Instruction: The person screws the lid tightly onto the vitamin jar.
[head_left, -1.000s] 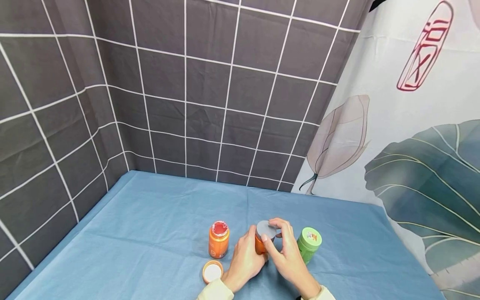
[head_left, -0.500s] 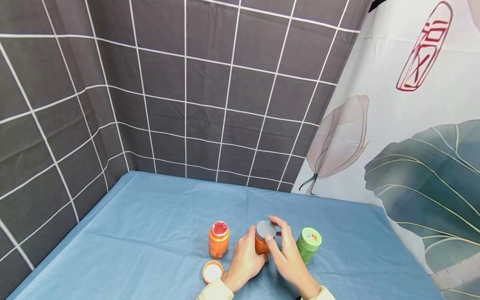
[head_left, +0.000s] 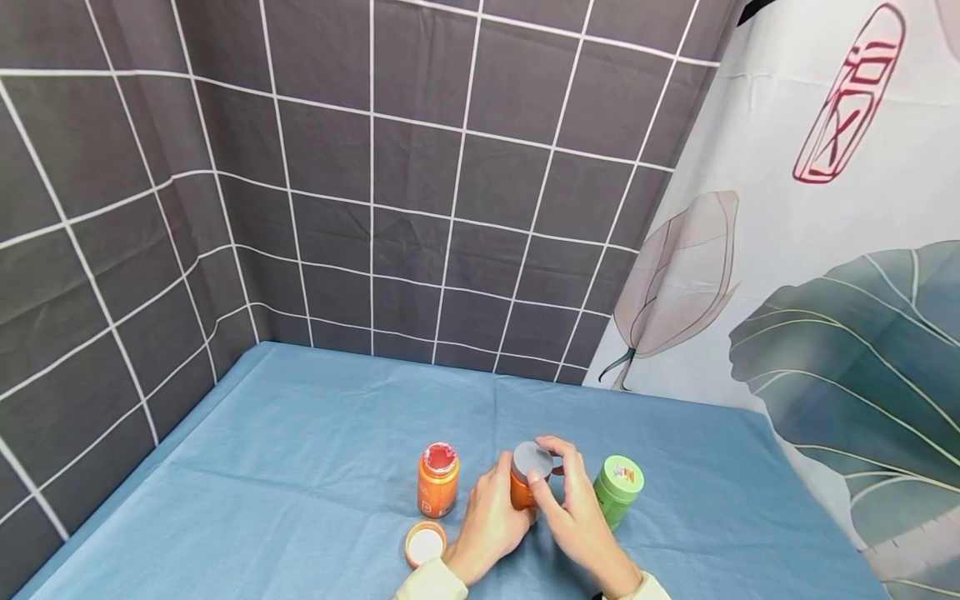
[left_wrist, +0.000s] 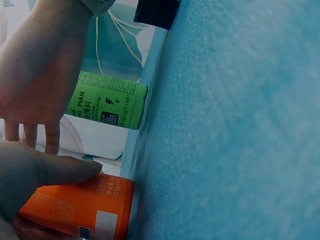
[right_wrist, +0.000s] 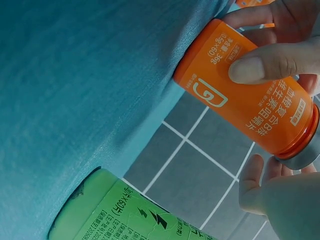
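Loose cap (head_left: 425,546) lies on blue surface (head_left: 337,458); open bottle (head_left: 437,482) stands just behind. Left hand (head_left: 489,523), fingers clamped round capped orange bottle (head_left: 520,493), which sits between hands. Right hand (head_left: 576,521) pinches grey lid (head_left: 528,457), fingers slightly shifted since half second ago: suggests twisting, lid still on. Green bottle (head_left: 618,492) beside.

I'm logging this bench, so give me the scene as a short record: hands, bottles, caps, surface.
Left hand: grips the capped orange bottle
Right hand: thumb and fingers on its gray cap
Capped orange bottle: upright between the hands; cap tightness cannot be told
Open orange bottle: standing, uncapped, red at its mouth, left of the left hand
Loose cap: near the left wrist, white inside facing up
Green bottle: standing, lid on, beyond the right hand, held by neither
Surface: blue cloth
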